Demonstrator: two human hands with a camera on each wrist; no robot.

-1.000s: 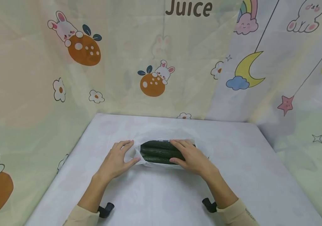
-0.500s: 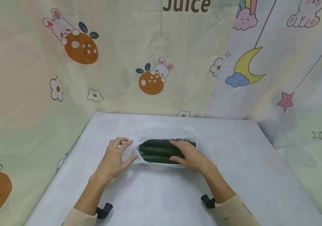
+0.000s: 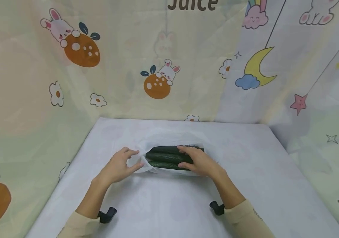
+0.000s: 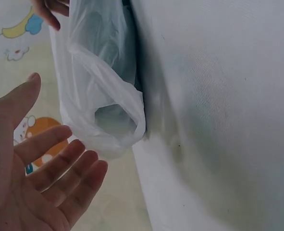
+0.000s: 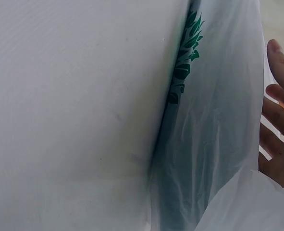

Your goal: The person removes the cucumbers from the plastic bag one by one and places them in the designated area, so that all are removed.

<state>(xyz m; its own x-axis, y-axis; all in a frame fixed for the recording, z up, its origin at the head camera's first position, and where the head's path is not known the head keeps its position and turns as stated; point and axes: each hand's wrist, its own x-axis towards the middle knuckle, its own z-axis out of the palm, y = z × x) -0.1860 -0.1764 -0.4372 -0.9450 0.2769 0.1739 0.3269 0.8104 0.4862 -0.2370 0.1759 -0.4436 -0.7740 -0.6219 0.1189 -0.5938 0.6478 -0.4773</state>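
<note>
Three dark green cucumbers (image 3: 166, 158) lie side by side in a white plastic bag (image 3: 163, 172), whose mouth gapes upward in the head view. Over their right part reaches my right hand (image 3: 200, 161), thumb and fingers spread apart; in the right wrist view these fingers (image 5: 275, 115) show behind the bag's upper edge. At the bag's left end is my left hand (image 3: 118, 167), its thumb and fingers apart with nothing between them. The left wrist view has its relaxed fingertips (image 4: 96, 168) right beside a looped handle (image 4: 134, 103) of the bag.
The bag rests on a white-covered table (image 3: 163, 205). A printed cloth backdrop (image 3: 121, 72) with rabbits, oranges and a moon rises behind the table and along its sides. Green leaves (image 5: 182, 72) are printed on the bag. Black mounts (image 3: 107, 215) sit at both wrists.
The head view has shifted slightly, so the scene sits a little further up and left. My left fingers have drawn closer together beside the bag. My right hand stays over the cucumbers.
</note>
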